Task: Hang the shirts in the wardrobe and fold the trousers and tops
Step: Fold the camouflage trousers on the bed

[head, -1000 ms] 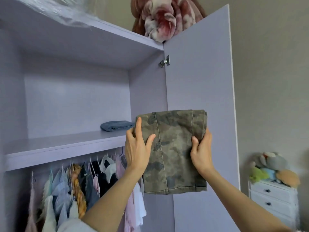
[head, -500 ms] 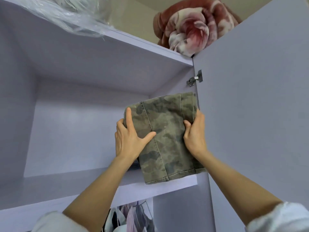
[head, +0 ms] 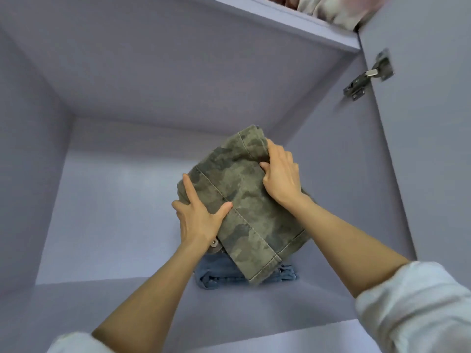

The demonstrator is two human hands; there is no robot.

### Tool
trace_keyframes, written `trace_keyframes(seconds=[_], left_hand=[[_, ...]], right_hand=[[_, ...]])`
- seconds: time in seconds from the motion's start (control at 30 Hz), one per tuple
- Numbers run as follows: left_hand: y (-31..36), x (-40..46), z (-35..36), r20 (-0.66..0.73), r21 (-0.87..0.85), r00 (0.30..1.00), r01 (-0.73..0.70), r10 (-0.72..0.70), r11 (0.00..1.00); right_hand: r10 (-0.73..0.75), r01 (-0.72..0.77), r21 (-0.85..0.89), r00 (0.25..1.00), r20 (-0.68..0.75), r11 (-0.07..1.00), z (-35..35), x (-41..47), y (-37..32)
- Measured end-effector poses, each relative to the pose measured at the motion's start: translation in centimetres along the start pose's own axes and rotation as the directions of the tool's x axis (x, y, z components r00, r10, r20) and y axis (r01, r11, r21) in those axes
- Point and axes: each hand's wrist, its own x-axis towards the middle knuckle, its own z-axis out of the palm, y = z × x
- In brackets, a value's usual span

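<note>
On the wardrobe shelf (head: 254, 309), both hands, left hand (head: 197, 220) and right hand (head: 280, 174), grip the folded camouflage trousers (head: 244, 200) above the blue jeans (head: 216, 276); better lower them flat, edges aligned.

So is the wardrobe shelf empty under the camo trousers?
No, folded blue jeans lie on the shelf beneath the camo trousers.

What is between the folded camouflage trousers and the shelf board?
In the head view, a folded blue denim garment lies on the lilac wardrobe shelf, under the folded camouflage trousers.
</note>
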Motion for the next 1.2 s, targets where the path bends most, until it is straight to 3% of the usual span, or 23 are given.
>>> trace_keyframes(seconds=[0.1,0.23,0.33,0.37,0.43,0.53,0.63,0.7,0.73,0.8,0.87,1.0,1.1,1.2], left_hand=[[-2.4,1.2,2.9,0.081,0.059,0.978,0.189,-0.194,0.980],[-6.4,3.4,6.3,0.201,0.289,0.891,0.342,-0.406,0.894],[-8.1,6.1,5.6,0.276,0.752,0.808,0.156,-0.520,0.641],[-8.8,6.4,5.5,0.256,0.820,0.811,0.106,-0.526,0.562],[-9.2,7.7,5.5,0.199,0.863,0.867,0.066,-0.458,0.500],[-10.3,9.3,6.8,0.259,0.784,0.907,0.004,-0.333,0.621],[-11.6,10.1,7.8,0.453,0.622,0.839,-0.054,-0.302,0.781],[-12.9,9.9,8.4,0.499,0.514,0.786,0.071,-0.366,0.855],[-13.7,9.5,8.6,0.499,0.466,0.760,0.169,-0.416,0.868],[-15.1,8.8,9.2,0.489,0.406,0.694,0.355,-0.529,0.842],[-16.1,8.3,10.0,0.485,0.357,0.654,0.458,-0.581,0.814],[-15.7,9.0,11.4,0.388,0.306,0.704,0.511,-0.595,0.804],[-13.9,10.1,11.8,0.334,0.104,0.791,0.510,-0.513,0.854],[-11.2,11.1,12.2,0.339,-0.282,0.804,0.582,-0.488,0.763]], right_hand=[[-0.148,0.144,0.035,0.965,0.215,0.989,4.9,4.0,3.0],[-0.192,0.209,0.034,0.812,0.552,0.977,13.7,7.5,6.7],[-0.139,0.329,-0.106,0.639,0.756,0.938,19.7,5.3,9.0],[-0.112,0.357,-0.132,0.587,0.802,0.925,21.4,3.8,9.9],[-0.048,0.310,-0.129,0.503,0.863,0.942,22.3,2.0,11.3],[-0.058,0.134,0.005,0.400,0.915,0.991,21.9,0.0,12.3],[-0.078,0.021,0.076,0.198,0.977,0.997,19.9,-2.1,11.6],[-0.083,-0.052,0.088,0.092,0.992,0.995,18.5,-4.0,11.1],[-0.094,-0.039,0.097,0.084,0.992,0.995,17.9,-5.2,11.0],[-0.113,0.102,0.099,0.141,0.984,0.990,17.3,-7.6,10.9],[-0.136,0.253,0.071,0.249,0.959,0.965,17.2,-9.6,11.1],[-0.200,0.362,0.029,0.446,0.872,0.932,16.8,-9.2,11.8],[-0.112,0.322,-0.129,0.635,0.764,0.938,15.9,-8.2,12.5],[-0.035,0.183,-0.227,0.846,0.532,0.957,15.5,-7.7,13.2]])
